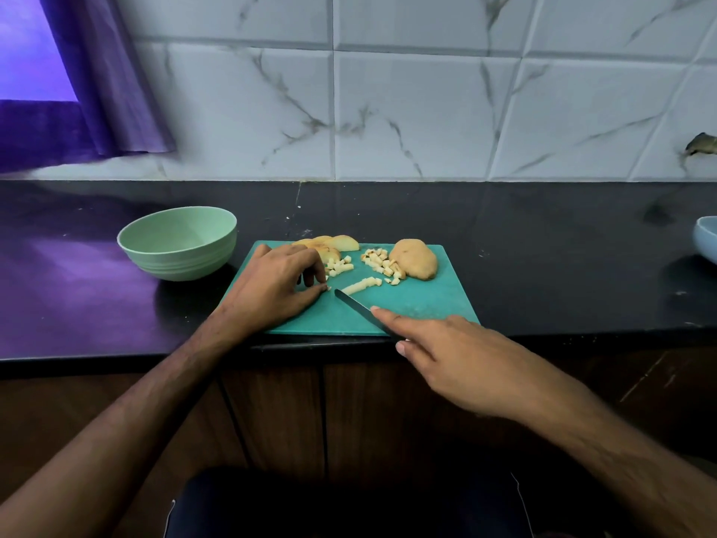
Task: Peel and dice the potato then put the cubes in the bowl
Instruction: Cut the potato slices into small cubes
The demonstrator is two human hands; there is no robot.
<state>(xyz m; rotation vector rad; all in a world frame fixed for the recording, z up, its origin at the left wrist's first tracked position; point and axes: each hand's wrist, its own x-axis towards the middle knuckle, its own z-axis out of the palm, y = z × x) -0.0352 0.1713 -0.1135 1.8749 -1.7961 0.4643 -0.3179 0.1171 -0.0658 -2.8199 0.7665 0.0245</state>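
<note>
A: Potato half (414, 259), skin side up, sits far right on the green cutting board (426, 304), on the black counter (77, 297).
B: Bowl?
A: Green bowl (178, 242) just left of the board, nothing visible inside.
B: Hands?
A: Left hand (271, 285) on the board, fingers curled, tips down beside a potato strip (362, 285). Right hand (458, 359) grips a knife (359, 307), forefinger straight along the blade, tip at the strip's left end.
B: Smaller bits?
A: Slices (337, 242) at the far edge, partly behind the left hand; diced cubes (382, 264) beside the half, more cubes (339, 266) by the left fingers.
</note>
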